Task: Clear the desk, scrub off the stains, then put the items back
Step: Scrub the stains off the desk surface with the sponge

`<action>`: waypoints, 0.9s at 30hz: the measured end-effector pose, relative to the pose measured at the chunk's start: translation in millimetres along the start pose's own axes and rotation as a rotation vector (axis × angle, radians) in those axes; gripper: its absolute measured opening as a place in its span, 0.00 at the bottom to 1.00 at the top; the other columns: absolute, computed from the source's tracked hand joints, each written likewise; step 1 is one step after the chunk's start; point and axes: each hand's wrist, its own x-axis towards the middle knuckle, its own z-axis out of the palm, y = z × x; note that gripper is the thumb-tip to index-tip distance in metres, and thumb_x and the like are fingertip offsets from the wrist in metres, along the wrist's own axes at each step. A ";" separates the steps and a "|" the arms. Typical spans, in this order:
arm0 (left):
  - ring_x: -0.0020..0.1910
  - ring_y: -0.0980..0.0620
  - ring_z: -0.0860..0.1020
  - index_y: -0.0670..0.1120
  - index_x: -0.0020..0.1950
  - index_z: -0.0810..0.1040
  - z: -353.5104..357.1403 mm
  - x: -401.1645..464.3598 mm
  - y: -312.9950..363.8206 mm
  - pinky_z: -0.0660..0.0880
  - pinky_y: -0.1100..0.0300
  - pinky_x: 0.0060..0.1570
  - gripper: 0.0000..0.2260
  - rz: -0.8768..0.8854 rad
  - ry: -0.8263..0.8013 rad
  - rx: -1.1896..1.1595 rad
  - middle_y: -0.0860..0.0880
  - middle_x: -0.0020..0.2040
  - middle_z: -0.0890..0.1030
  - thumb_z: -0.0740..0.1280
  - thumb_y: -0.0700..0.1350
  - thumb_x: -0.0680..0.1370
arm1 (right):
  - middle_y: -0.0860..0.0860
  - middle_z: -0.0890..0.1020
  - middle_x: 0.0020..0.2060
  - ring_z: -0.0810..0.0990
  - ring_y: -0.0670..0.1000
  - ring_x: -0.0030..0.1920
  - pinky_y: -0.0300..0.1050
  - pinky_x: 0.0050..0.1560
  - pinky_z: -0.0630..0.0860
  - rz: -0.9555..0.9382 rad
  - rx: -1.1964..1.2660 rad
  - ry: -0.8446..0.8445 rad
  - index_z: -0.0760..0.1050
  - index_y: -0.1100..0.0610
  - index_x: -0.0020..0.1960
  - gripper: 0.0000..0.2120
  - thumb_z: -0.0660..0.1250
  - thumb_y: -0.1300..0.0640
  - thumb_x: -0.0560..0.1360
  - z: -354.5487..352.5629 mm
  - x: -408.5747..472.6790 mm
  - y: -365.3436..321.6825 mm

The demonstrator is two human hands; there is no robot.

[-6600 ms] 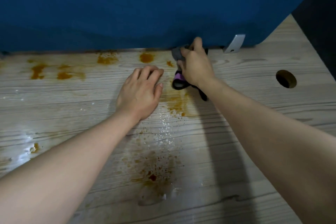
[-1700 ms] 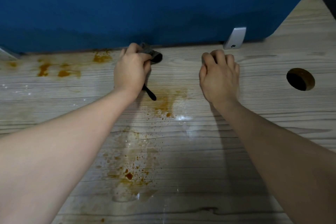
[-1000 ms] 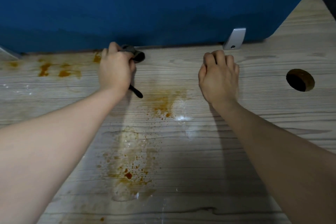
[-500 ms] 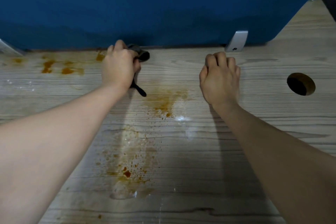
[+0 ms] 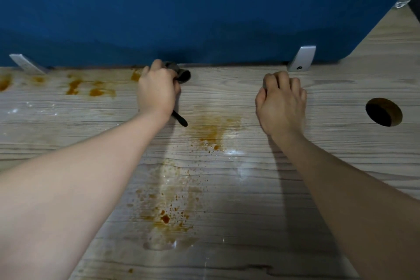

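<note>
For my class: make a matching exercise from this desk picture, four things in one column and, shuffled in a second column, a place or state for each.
1. left hand
2. right hand
3. round hole
4. metal bracket

a. at the foot of the blue panel
b. cut through the desk, far right
c. grips the scrubbing brush
d. rests on the wood, fingers curled, holding nothing

Pairs: 1-c, 2-d, 3-b, 4-a

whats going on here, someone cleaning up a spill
Yes. A person is scrubbing a wooden desk along a blue partition. The left hand grips a dark scrubbing brush at the back edge, while the right hand rests on the wood with fingers curled. Orange-brown stains and wet patches are not yet cleaned.
</note>
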 end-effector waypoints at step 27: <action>0.61 0.41 0.68 0.48 0.67 0.72 -15.7 5.4 -54.5 0.73 0.50 0.52 0.20 0.398 -0.248 0.031 0.43 0.65 0.69 0.62 0.46 0.75 | 0.58 0.68 0.65 0.66 0.57 0.64 0.49 0.65 0.64 0.088 0.187 -0.158 0.68 0.62 0.66 0.16 0.56 0.59 0.80 -1.7 11.4 -127.6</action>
